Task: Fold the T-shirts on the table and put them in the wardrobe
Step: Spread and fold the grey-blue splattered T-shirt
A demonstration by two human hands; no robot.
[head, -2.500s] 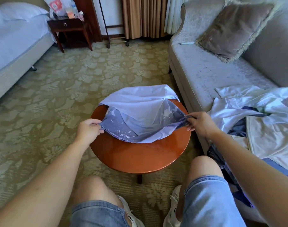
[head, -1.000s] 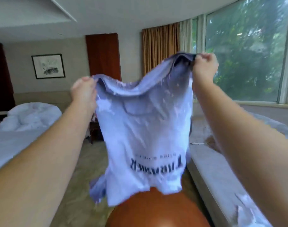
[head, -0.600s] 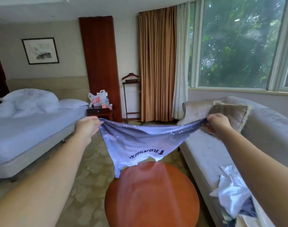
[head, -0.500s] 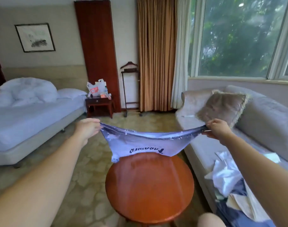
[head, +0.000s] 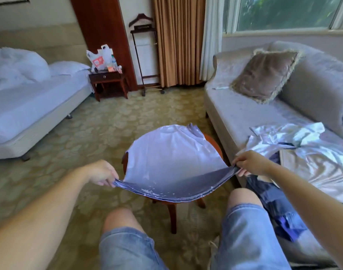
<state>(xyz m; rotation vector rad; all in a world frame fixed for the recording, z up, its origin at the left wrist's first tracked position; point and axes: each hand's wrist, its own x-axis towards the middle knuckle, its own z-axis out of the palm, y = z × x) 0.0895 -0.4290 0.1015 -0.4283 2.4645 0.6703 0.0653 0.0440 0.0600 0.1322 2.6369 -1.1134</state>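
Over round table (head: pixel 215 145): left hand (head: pixel 101 173), right hand (head: pixel 250 162) pinch T-shirt (head: pixel 170 152) hem (fingers curled).

T-shirt (head: pixel 172 152): pale lavender | spread over round table (head: pixel 218 148) | near hem lifted

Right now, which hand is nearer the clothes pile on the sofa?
Right. The right hand pinches the T-shirt hem next to the clothes pile; the left hand holds the opposite corner, farther away.
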